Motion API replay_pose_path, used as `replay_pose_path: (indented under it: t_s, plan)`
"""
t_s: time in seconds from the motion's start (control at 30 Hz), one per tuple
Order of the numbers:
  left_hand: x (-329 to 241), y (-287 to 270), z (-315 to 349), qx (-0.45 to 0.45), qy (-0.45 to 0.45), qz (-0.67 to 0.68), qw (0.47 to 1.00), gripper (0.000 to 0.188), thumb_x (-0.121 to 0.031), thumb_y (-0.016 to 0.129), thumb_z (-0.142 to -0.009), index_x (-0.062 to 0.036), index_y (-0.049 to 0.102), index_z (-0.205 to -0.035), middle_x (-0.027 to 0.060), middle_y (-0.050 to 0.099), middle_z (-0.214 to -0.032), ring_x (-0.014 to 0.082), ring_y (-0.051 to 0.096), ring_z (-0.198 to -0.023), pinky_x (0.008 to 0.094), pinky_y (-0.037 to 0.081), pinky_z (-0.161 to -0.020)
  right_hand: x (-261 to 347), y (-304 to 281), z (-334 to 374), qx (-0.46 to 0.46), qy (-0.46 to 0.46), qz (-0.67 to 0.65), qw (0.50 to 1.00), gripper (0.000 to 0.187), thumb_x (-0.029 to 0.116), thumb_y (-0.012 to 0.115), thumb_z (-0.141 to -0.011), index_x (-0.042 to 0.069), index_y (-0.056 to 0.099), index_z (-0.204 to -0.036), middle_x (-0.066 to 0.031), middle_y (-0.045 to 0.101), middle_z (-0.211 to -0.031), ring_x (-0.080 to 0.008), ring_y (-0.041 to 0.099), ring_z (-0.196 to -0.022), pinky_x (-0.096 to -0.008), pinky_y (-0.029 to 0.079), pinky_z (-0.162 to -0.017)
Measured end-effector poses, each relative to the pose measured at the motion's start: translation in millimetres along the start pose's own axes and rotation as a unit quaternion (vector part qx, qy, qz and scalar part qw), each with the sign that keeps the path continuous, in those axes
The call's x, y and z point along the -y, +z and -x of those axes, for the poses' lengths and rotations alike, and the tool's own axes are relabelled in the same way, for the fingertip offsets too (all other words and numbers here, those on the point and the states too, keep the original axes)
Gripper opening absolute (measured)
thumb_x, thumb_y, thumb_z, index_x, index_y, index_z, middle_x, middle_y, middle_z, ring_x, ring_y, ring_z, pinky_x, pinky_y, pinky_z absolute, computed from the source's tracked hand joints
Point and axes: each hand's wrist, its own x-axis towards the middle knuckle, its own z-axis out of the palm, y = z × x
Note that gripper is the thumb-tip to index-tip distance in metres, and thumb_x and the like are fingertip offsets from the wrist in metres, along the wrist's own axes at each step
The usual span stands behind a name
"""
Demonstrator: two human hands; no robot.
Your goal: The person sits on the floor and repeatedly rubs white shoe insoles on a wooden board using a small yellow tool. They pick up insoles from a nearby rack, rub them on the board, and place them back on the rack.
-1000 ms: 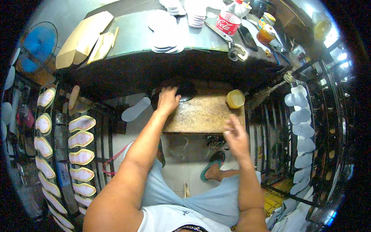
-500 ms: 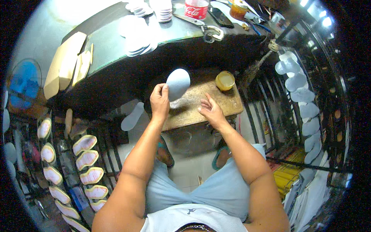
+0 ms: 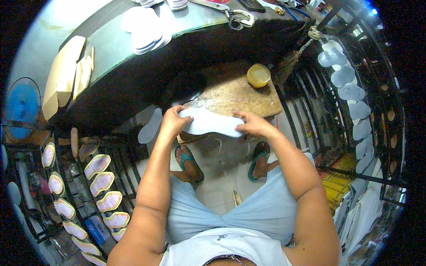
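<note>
Since the frame half a second ago, we see the pale sole-shaped piece (image 3: 211, 123) brought lower and turned sideways, and the right hand (image 3: 257, 124), empty then, is now on its other end. The left hand (image 3: 174, 122) pinches the left end, thumb on top; the right pinches the narrower end, its fingers nearly closed on the edge. We find the piece at the near edge of the wooden board (image 3: 224, 98), in front of the knees. Held by its two ends, we judge, it stays flat and its broad face is left uncovered. The yellow tub (image 3: 258, 76) stands at the board's far right, probably to be within the right hand's reach yet out of the way. Another sole-shaped piece (image 3: 151, 126) lies left of the board, apart from the hands.
</note>
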Motion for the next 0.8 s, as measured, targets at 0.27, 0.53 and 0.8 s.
replay_pose_path:
  t_s: [0.27,0.53,0.8]
  plan:
    - [-0.1,37.9,-1.2,0.008,0.007,-0.219,0.976,0.036,-0.023,0.082,-0.071,-0.0081,0.072,-0.102,0.0195,0.072,-0.101,0.038,0.069,-0.096,0.0464,0.053,-0.086,-29.7,-19.9,-22.4,-0.283,-0.002,0.177,0.943,0.064,0.014,0.073,-0.082,0.001,0.05,-0.14,-0.0259,0.068,-0.111,-0.0377,0.066,-0.106,-0.0419,0.051,-0.094]
    - [-5.0,44.6,6.0,-0.036,0.023,-0.257,0.965,0.031,-0.019,0.078,-0.073,-0.0064,0.068,-0.099,0.022,0.072,-0.095,0.0401,0.068,-0.096,0.0486,0.053,-0.085,-35.6,-7.6,-27.9,-0.316,-0.043,0.222,0.922,0.06,0.011,0.068,-0.084,0.001,0.048,-0.139,-0.0302,0.065,-0.111,-0.0462,0.062,-0.107,-0.0503,0.05,-0.095]
    - [-11.6,45.8,14.1,-0.087,0.088,-0.26,0.958,0.031,-0.019,0.077,-0.075,-0.0063,0.063,-0.1,0.0214,0.064,-0.111,0.0392,0.062,-0.107,0.0483,0.052,-0.088,-16.0,-8.6,-14.0,-0.399,-0.047,0.335,0.852,0.061,0.012,0.071,-0.083,0.004,0.05,-0.14,-0.024,0.051,-0.121,-0.0422,0.056,-0.11,-0.0485,0.05,-0.092]
